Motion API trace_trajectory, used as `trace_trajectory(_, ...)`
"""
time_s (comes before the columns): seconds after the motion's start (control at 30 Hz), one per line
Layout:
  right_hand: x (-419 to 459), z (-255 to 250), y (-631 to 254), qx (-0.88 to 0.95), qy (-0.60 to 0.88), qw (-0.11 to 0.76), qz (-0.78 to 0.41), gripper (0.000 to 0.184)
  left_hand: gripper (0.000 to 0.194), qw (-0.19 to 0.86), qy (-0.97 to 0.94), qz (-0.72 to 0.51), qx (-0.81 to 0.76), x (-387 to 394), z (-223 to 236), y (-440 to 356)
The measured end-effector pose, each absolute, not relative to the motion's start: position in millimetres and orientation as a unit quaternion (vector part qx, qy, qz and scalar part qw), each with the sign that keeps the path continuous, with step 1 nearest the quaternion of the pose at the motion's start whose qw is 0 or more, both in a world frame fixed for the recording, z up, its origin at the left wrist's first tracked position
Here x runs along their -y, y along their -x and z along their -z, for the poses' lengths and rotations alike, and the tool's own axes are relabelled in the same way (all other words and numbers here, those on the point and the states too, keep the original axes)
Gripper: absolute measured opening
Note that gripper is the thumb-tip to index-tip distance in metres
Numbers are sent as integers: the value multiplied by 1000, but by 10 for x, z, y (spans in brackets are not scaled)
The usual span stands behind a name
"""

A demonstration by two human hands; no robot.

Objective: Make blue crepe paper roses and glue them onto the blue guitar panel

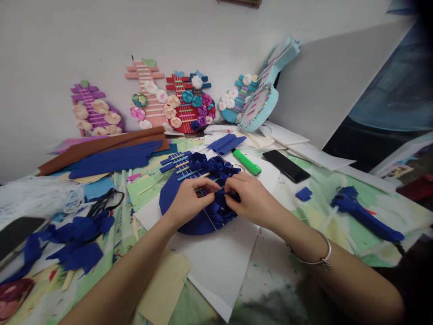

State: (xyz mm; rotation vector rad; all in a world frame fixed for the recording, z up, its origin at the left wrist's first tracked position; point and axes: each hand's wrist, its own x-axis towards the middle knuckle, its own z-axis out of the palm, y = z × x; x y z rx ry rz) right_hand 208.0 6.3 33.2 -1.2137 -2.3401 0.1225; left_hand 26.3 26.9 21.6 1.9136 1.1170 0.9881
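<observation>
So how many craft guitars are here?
7. At the back, left to right: purple guitar, peach guitar, red guitar, dark blue guitar behind it, teal guitar, large aqua guitar. Lying in front: cobalt guitar. Others may be hidden.

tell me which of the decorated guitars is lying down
The deep-blue guitar lying on white paper, with the left hand and right hand over it; the other guitars are propped up at the back, by the wall.

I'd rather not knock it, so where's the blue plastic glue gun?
In the head view, the blue plastic glue gun lies far right on the green-patterned tablecloth, right of your bare right hand and the small blue paper piece.
</observation>
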Motion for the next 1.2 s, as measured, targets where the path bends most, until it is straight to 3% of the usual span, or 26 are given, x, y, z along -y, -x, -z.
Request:
trace_trajectory(0.23,-63,-335,-2073,859,440,260,-31,5,19,384,-724,-390,-420,-271,-194,-240)
trace_trajectory(0.37,-84,-361,-2058,864,431,258,-40,18,23,400,-711,-399,-419,-268,-193,-237)
trace_trajectory(0.63,-229,-436,-1998,888,430,136,-91,16,28,427,-690,-414,-412,-270,-201,-173)
trace_trajectory(0.77,-267,-435,-1993,892,421,132,-97,13,18,346,-733,-388,-440,-156,-267,-79)
trace_trajectory(1.03,-248,-396,-1982,896,410,147,-90,14,23,159,-800,-273,-510,146,-298,-235)
trace_trajectory(1.2,-244,-427,-1988,912,388,117,-70,20,25,115,-786,-218,-566,201,-278,-319)
